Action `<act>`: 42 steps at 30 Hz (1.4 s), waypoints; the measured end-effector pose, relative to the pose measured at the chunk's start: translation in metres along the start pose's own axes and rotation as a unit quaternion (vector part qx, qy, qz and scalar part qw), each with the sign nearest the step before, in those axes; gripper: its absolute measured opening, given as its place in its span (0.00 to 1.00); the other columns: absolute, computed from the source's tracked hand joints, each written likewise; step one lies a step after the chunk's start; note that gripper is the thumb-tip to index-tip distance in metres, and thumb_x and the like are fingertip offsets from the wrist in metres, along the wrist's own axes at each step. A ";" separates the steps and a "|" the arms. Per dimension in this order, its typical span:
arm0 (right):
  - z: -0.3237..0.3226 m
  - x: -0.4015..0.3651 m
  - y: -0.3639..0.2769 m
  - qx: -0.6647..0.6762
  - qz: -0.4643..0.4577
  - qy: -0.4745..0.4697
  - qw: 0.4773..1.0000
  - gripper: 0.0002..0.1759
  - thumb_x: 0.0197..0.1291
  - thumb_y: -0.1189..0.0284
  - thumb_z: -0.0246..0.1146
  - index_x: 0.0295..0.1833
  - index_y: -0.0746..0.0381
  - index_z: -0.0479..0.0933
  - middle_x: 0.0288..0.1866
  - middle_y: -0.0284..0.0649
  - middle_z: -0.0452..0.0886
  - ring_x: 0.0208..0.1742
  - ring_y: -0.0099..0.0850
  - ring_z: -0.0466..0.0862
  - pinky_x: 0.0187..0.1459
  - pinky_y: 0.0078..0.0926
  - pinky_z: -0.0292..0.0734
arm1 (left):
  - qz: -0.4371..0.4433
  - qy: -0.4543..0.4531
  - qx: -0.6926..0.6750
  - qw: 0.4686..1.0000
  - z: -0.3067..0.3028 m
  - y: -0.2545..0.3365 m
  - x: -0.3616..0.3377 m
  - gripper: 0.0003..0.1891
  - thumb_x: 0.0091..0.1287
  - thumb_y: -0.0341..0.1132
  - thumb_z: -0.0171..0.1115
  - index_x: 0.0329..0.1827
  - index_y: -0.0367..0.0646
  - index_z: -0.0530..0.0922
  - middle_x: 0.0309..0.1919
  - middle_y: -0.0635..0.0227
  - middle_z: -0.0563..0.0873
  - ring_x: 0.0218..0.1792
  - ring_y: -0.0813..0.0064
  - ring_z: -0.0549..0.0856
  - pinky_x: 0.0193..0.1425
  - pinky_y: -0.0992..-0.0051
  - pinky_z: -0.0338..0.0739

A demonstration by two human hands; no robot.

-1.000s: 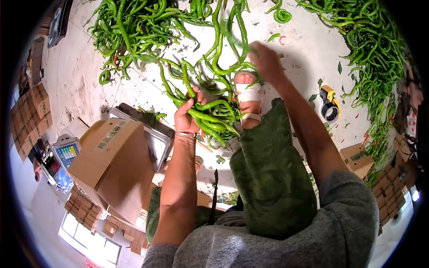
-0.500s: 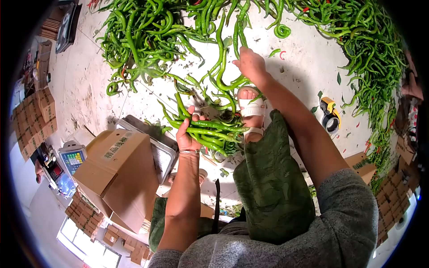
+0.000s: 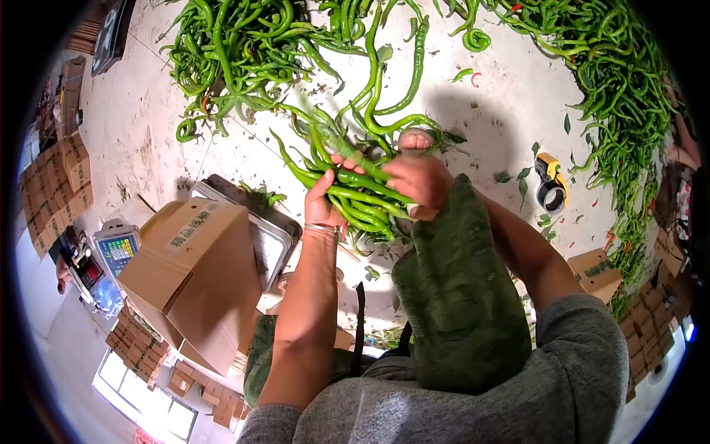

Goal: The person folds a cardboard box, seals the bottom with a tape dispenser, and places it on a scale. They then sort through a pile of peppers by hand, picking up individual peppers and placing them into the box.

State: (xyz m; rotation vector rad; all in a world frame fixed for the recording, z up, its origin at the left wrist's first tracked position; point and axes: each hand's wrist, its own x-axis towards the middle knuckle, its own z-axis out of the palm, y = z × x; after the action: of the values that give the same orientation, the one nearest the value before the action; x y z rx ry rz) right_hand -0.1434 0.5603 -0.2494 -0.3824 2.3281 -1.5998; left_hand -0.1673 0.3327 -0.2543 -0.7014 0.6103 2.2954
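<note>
My left hand [image 3: 323, 203] is closed around a bunch of long green chili peppers [image 3: 362, 198], which lie roughly side by side with their ends toward my right hand. My right hand [image 3: 420, 181], smeared by motion, is over the right end of the bunch. From its fingers a blurred green chili pepper [image 3: 336, 140] slants up and left across the bunch. Loose chili peppers [image 3: 376, 96] curl on the pale floor just beyond, joining a heap of green chili peppers [image 3: 240, 52] at the upper left.
A larger pepper heap [image 3: 621, 81] runs down the right side. A yellow and black tape dispenser [image 3: 549, 183] lies on the floor. On my left, an open cardboard box [image 3: 196, 259] stands by a weighing scale [image 3: 274, 251] with its keypad display [image 3: 118, 253]. Stacked cartons [image 3: 55, 189] stand farther left.
My right hand has come down from the loose peppers to the held bunch, bringing a pepper with it. My left hand and its bunch have shifted slightly right and up.
</note>
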 end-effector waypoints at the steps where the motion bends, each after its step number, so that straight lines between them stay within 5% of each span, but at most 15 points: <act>1: 0.004 -0.001 -0.002 -0.027 -0.035 -0.023 0.999 0.13 0.52 0.71 0.61 0.43 0.63 0.74 0.34 0.44 0.76 0.35 0.41 0.78 0.35 0.33 0.73 | 0.006 0.007 0.003 1.000 0.003 -0.003 -0.003 0.21 0.60 0.38 0.60 0.56 0.43 0.71 0.53 0.57 0.77 0.52 0.58 0.77 0.58 0.56 0.70; 5: 0.002 0.017 -0.006 -0.077 -0.143 -0.144 0.976 0.07 0.56 0.67 0.55 0.36 0.58 0.71 0.31 0.39 0.73 0.31 0.37 0.76 0.31 0.34 0.73 | 0.027 -0.002 -0.015 1.000 -0.006 -0.002 -0.021 0.22 0.58 0.34 0.61 0.56 0.44 0.69 0.46 0.58 0.80 0.54 0.54 0.75 0.61 0.52 0.68; 7: -0.006 0.049 0.015 -0.091 -0.330 -0.139 0.929 0.08 0.58 0.66 0.53 0.36 0.58 0.72 0.32 0.38 0.74 0.34 0.36 0.77 0.33 0.34 0.73 | 0.052 -0.007 -0.018 0.998 -0.012 0.001 -0.029 0.21 0.58 0.33 0.61 0.55 0.44 0.69 0.39 0.60 0.80 0.51 0.55 0.76 0.59 0.51 0.69; 8: -0.010 0.079 0.036 -0.010 -0.324 -0.136 0.936 0.08 0.58 0.67 0.52 0.38 0.58 0.72 0.34 0.37 0.75 0.38 0.34 0.76 0.36 0.32 0.73 | 0.052 -0.005 -0.024 0.998 -0.016 0.003 -0.032 0.21 0.58 0.32 0.61 0.55 0.44 0.69 0.40 0.60 0.80 0.50 0.55 0.77 0.58 0.53 0.71; 9: -0.007 0.096 0.062 -0.178 -0.157 -0.008 0.972 0.10 0.58 0.67 0.53 0.43 0.56 0.75 0.36 0.37 0.76 0.39 0.34 0.76 0.40 0.30 0.74 | 0.053 0.008 -0.027 0.998 -0.018 0.003 -0.034 0.20 0.58 0.32 0.61 0.54 0.44 0.70 0.40 0.60 0.80 0.49 0.55 0.77 0.57 0.53 0.71; 11: -0.037 0.143 0.067 -0.343 0.020 -0.005 0.939 0.14 0.57 0.72 0.52 0.48 0.53 0.77 0.54 0.38 0.71 0.56 0.36 0.70 0.52 0.34 0.70 | 0.057 0.021 -0.020 0.998 -0.021 0.004 -0.036 0.20 0.58 0.32 0.60 0.54 0.43 0.70 0.40 0.60 0.80 0.49 0.55 0.77 0.57 0.54 0.71; 14: -0.057 0.170 0.084 -0.511 0.021 -0.033 0.859 0.17 0.54 0.77 0.53 0.49 0.52 0.77 0.72 0.37 0.55 0.72 0.41 0.52 0.65 0.43 0.57 | 0.060 0.032 -0.012 0.998 -0.024 0.003 -0.036 0.19 0.58 0.31 0.59 0.54 0.42 0.71 0.41 0.59 0.81 0.48 0.56 0.78 0.57 0.55 0.72; 18: -0.071 0.173 0.094 -0.532 -0.023 -0.046 0.845 0.17 0.53 0.77 0.55 0.49 0.53 0.76 0.73 0.36 0.52 0.75 0.35 0.47 0.68 0.47 0.49 | 0.074 0.073 0.004 0.995 -0.024 0.000 -0.036 0.21 0.58 0.33 0.61 0.54 0.42 0.70 0.42 0.60 0.80 0.49 0.57 0.77 0.60 0.58 0.69; 21: -0.098 0.162 0.048 -0.510 -0.225 0.197 0.806 0.17 0.54 0.67 0.57 0.46 0.65 0.76 0.39 0.45 0.81 0.38 0.38 0.80 0.41 0.30 0.74 | 0.069 0.064 -0.004 0.996 -0.025 -0.001 -0.036 0.20 0.58 0.33 0.60 0.55 0.42 0.70 0.42 0.60 0.80 0.49 0.58 0.77 0.59 0.58 0.70; 24: -0.103 0.130 0.040 -0.379 -0.068 0.083 0.919 0.12 0.52 0.75 0.55 0.44 0.60 0.74 0.53 0.40 0.76 0.56 0.35 0.73 0.63 0.39 0.59 | 0.060 0.058 -0.029 0.996 -0.029 -0.001 -0.036 0.19 0.58 0.30 0.58 0.54 0.43 0.71 0.42 0.59 0.81 0.49 0.56 0.78 0.58 0.55 0.71; 25: -0.098 0.121 0.043 -0.321 -0.103 0.080 0.938 0.10 0.52 0.73 0.56 0.41 0.62 0.73 0.38 0.41 0.79 0.40 0.39 0.78 0.53 0.37 0.70 | 0.060 0.060 -0.030 0.996 -0.030 -0.001 -0.036 0.19 0.58 0.30 0.58 0.54 0.43 0.71 0.42 0.59 0.81 0.48 0.56 0.78 0.58 0.55 0.71; 27: -0.057 0.093 0.073 -0.217 -0.100 0.110 0.965 0.09 0.53 0.71 0.58 0.39 0.63 0.74 0.35 0.45 0.77 0.37 0.38 0.79 0.37 0.38 0.76 | 0.063 0.064 -0.033 0.995 -0.031 -0.002 -0.036 0.19 0.58 0.30 0.59 0.53 0.43 0.72 0.42 0.59 0.81 0.48 0.56 0.78 0.58 0.55 0.71; 29: -0.020 0.073 0.070 -0.223 0.101 0.024 0.969 0.19 0.50 0.59 0.64 0.43 0.59 0.74 0.34 0.44 0.74 0.38 0.41 0.79 0.40 0.42 0.74 | 0.064 0.076 -0.034 0.994 -0.034 -0.004 -0.037 0.19 0.58 0.30 0.59 0.53 0.43 0.72 0.42 0.59 0.81 0.48 0.56 0.78 0.58 0.55 0.71; 35: 0.046 0.061 0.072 -0.368 0.078 0.117 0.919 0.18 0.39 0.64 0.69 0.37 0.58 0.75 0.39 0.35 0.71 0.47 0.37 0.69 0.49 0.37 0.64 | 0.064 0.101 -0.023 0.993 -0.036 -0.012 -0.044 0.20 0.57 0.30 0.60 0.54 0.42 0.72 0.42 0.59 0.81 0.48 0.57 0.79 0.58 0.57 0.71; 42: 0.024 0.074 0.049 -0.258 -0.020 0.024 0.966 0.17 0.42 0.68 0.66 0.40 0.59 0.73 0.33 0.38 0.76 0.39 0.39 0.76 0.42 0.39 0.69 | 0.077 0.107 -0.017 0.991 -0.040 -0.008 -0.056 0.20 0.57 0.30 0.60 0.53 0.42 0.71 0.42 0.58 0.81 0.47 0.57 0.79 0.58 0.58 0.72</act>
State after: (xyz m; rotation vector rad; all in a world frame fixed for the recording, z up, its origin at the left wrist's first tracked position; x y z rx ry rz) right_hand -0.2050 0.5284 -0.3096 -0.5044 2.7737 -1.0003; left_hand -0.1133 0.2894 -0.2512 -0.9548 0.7493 2.3941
